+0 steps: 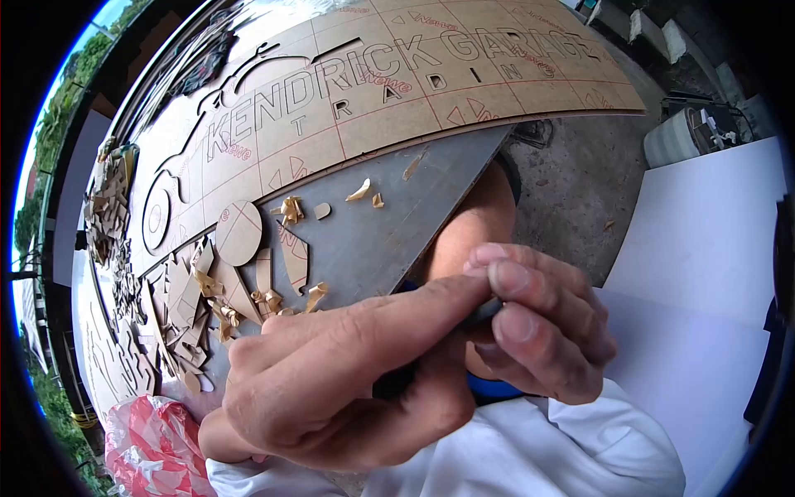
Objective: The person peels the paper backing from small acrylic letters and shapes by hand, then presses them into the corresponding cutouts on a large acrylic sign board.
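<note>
dark piece (483,316), mostly hidden, between left hand (339,364) and right hand (556,319)

We seem to be in a sign-making workshop, partly open to the outdoors. A big brown-faced sheet (385,112), cut with the words "KENDRICK GARAGE TRADING" and a curving outline, spans the far side of our grey desk (364,240). Nearer lie curled peelings (291,209), a round cut piece (238,234) and, at the far left, heaped offcuts (108,203). To the right we see a rough, bare floor (571,178) and large white panels (696,215); beyond the left edge, greenery (41,157) shows in daylight.
</note>
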The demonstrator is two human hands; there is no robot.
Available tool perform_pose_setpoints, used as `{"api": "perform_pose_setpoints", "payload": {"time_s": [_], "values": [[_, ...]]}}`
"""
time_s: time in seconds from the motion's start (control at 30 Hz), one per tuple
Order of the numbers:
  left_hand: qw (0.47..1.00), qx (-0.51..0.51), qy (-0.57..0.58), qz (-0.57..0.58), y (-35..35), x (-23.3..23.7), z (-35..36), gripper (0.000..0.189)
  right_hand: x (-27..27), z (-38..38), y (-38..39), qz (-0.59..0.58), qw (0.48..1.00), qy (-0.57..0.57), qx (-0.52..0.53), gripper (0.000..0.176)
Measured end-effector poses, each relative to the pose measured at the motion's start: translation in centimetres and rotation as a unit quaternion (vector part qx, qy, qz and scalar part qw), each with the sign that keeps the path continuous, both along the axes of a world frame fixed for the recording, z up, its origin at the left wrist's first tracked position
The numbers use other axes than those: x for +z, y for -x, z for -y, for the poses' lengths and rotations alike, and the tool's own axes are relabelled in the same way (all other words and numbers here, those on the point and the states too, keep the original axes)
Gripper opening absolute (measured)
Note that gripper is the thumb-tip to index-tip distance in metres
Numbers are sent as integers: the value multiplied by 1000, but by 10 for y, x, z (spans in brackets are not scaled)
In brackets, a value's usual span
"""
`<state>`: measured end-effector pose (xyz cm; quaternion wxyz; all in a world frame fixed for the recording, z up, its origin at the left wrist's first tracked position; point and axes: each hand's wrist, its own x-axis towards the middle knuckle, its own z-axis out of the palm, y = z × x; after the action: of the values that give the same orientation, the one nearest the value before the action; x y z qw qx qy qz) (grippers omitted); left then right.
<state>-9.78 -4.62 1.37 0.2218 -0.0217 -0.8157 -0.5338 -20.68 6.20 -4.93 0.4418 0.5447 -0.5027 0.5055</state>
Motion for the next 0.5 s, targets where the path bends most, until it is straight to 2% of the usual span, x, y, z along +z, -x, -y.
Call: {"api": "perform_pose_setpoints", "payload": {"time_s": [0.17, 0.23, 0.5], "values": [[998, 43, 29, -19, -1, 1, -2, 24, 1, 2, -1, -7, 1000, 7, -10, 18], [995, 83, 56, -27, 0, 3, -5, 23, 4, 1, 0, -15, 1000, -25, 6, 17], [987, 119, 93, -58, -1, 2, -6, 21, 7, 5, -1, 4, 1000, -15, 15, 15]]}}
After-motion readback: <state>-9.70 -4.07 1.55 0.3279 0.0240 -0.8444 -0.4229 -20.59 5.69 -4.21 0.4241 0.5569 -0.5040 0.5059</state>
